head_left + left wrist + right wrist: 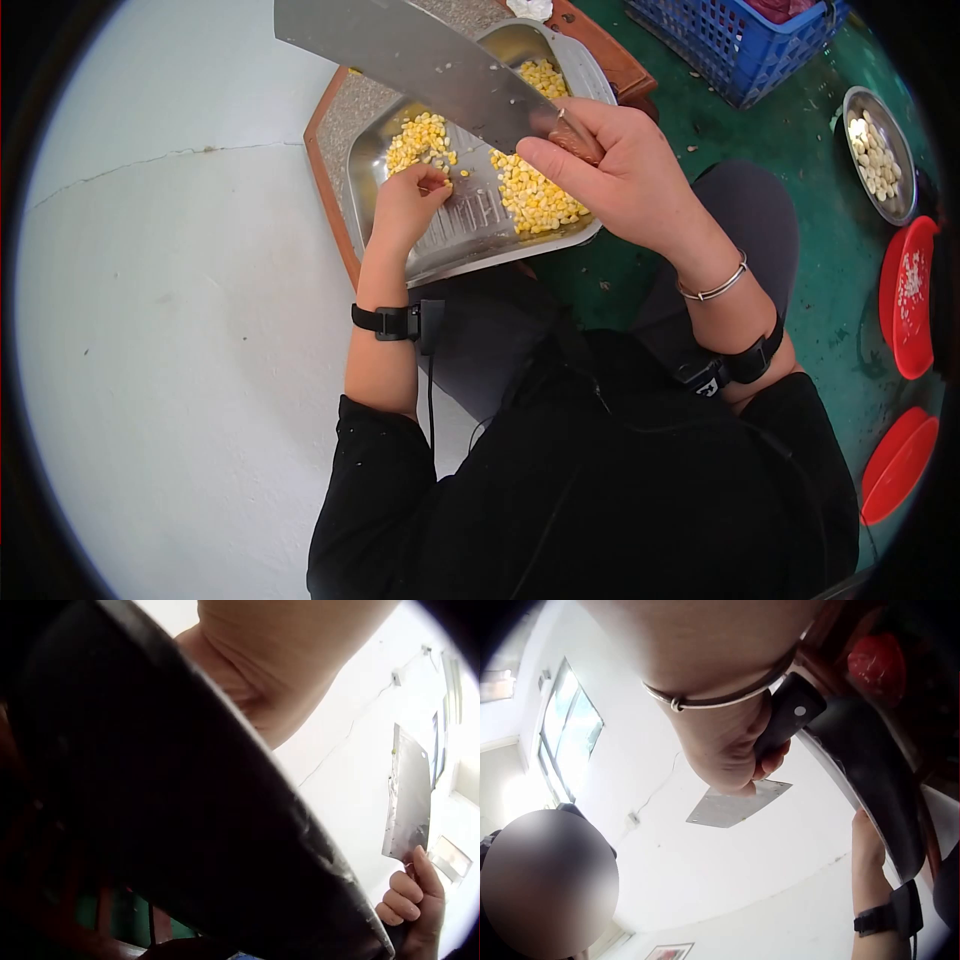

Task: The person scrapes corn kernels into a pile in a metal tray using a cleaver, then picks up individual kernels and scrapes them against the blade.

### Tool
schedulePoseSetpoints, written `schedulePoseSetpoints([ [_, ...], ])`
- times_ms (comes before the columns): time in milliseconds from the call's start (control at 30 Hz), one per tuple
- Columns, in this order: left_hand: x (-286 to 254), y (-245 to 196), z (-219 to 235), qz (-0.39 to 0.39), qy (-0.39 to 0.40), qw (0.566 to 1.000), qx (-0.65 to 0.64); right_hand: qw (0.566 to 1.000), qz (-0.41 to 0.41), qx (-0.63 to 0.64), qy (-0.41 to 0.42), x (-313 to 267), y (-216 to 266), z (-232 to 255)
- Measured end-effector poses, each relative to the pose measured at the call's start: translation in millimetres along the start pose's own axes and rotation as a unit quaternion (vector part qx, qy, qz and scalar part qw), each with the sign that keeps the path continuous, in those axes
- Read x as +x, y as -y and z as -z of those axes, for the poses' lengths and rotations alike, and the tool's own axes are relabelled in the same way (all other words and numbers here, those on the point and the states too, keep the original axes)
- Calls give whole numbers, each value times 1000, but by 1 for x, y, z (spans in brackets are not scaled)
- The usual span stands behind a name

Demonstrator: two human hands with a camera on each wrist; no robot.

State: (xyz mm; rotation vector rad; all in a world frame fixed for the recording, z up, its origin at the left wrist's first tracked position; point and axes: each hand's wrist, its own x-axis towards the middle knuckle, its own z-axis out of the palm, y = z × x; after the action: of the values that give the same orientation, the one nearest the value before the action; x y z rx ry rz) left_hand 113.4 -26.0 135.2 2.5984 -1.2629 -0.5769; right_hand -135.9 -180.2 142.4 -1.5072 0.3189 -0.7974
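In the head view a metal tray (455, 238) holds yellow corn kernels (538, 200) in separate piles. My left hand (405, 205) is over the left pile, fingers curled, with a yellow kernel (447, 184) at the fingertips. My right hand (635, 175) grips the cleaver (420, 70) by its handle, blade raised over the tray and pointing to the upper left. The left wrist view shows the tray's dark underside (187, 795) and, at right, the right hand (420, 911) with the cleaver (411, 795) upright. The right wrist view shows that hand (724, 754) around the dark handle (787, 716).
The tray stands on a wood-edged stool (325, 180) beside a white wall (180, 300). A blue basket (745, 50) is at upper right. Along the right are a metal bowl (890, 205) with pale pieces and red dishes (908, 340) on the green floor (830, 330).
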Motion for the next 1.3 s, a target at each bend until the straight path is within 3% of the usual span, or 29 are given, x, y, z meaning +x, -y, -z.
schedulePoseSetpoints([
  [233, -5, -16, -4, -15, 17, 997, -67, 1000, -13, -12, 14, -1, 2, 2],
  [300, -9, -27, 3, 44, 47, 944, -324, 1000, -4, -4, 4, -1, 1, -1],
  [333, -11, -31, 6, 45, 47, 944, -324, 1000, 6, 6, -5, -1, 1, -2],
  [400, -14, -39, 17, 32, 36, 888, -457, 1000, 4, 1, 3, -1, 0, -3],
  [433, -16, -43, 22, 33, 35, 888, -457, 1000, 1, -5, 9, 0, 0, -3],
  [500, -20, -52, 31, -13, 25, 809, -587, 1000, 19, -5, 12, 0, 0, -3],
  [533, -22, -56, 34, -13, 25, 809, -587, 999, 37, -5, 14, -1, 0, -4],
  [600, -26, -61, 38, -26, 6, 762, -648, 999, 28, -10, 21, -1, 6, -3],
  [833, -34, -70, 38, -63, 6, 745, -664, 998, 28, -36, 41, -3, 3, 0],
  [900, -35, -73, 41, -49, 14, 707, -705, 997, 28, -49, 49, -3, 5, 1],
  [1300, -37, -75, 43, -39, 28, 700, -713, 997, 32, -49, 43, -3, 8, 0],
])
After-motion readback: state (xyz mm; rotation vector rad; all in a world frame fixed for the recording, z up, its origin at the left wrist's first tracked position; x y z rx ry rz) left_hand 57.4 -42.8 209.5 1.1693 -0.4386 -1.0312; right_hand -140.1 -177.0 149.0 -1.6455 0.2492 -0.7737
